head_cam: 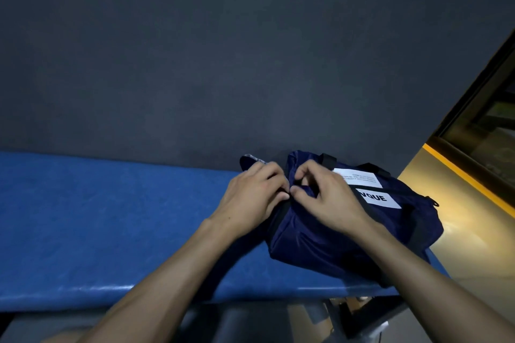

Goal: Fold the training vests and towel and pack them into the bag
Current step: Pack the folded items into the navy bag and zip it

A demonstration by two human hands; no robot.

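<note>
Head view: I see the navy duffel bag (348,234) lying at the right end of the blue padded bench (111,231), against the dark wall (223,50). My left hand (250,198) and right hand (326,198) meet at the bag's near end, fingers curled, both pinching its fabric. White labels (381,199) show on top of the bag.

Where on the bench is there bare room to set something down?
The blue padded bench is bare from its left end to the left hand, wall to front edge. The right end is crowded by the navy duffel bag and right hand.
</note>
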